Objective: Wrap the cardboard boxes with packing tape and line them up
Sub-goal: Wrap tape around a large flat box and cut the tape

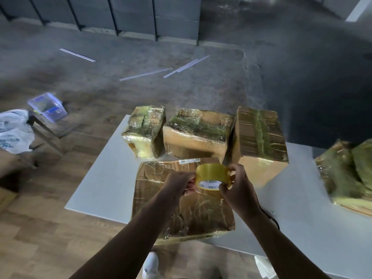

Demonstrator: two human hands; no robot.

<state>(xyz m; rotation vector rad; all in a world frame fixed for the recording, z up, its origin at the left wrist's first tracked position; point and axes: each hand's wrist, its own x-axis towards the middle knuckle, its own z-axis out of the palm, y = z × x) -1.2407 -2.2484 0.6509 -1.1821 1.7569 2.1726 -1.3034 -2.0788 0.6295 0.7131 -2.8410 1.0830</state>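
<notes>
**Operator:** Where is the roll of yellow-tinted clear packing tape [213, 176]?

**Inspector:** It is held in the air between both hands, above the far half of the large flat brown cardboard box [161, 182]. The white core faces the camera and carries printed lettering.

**Operator:** Finger state of the left hand [180, 183]?

**Inspector:** The fingers are curled round the left side of the roll and grip it.

**Operator:** And the right hand [238, 185]?

**Inspector:** The fingers are curled over the right side of the roll, with the thumb against the near rim. Whether either hand pinches a free tape end cannot be told.

**Operator:** Condition of the large flat box?

**Inspector:** Glossy, wrinkled tape covers its top face. It lies on the white rectangular table [100, 178], and its near edge reaches the front edge of the table.

**Operator:** What are the adjacent items?

**Inspector:** Three tape-wrapped boxes stand in a row behind it.
- The small wrapped carton [144, 130] is at the left.
- The wide wrapped carton [196, 133] is in the middle.
- The tall wrapped carton [259, 137] is at the right, touching the wide one.

More wrapped cartons [346, 174] sit at the right end of the table, cut off by the frame. A black cable [271, 217] lies on the table beside the right forearm.

**Operator:** And the surroundings?

**Inspector:** To the left, over a wooden floor, are a white plastic bag [14, 131] and a clear plastic container [47, 106]. Thin white strips [145, 73] lie on the grey floor beyond. A white shoe [151, 264] shows below the table edge.
</notes>
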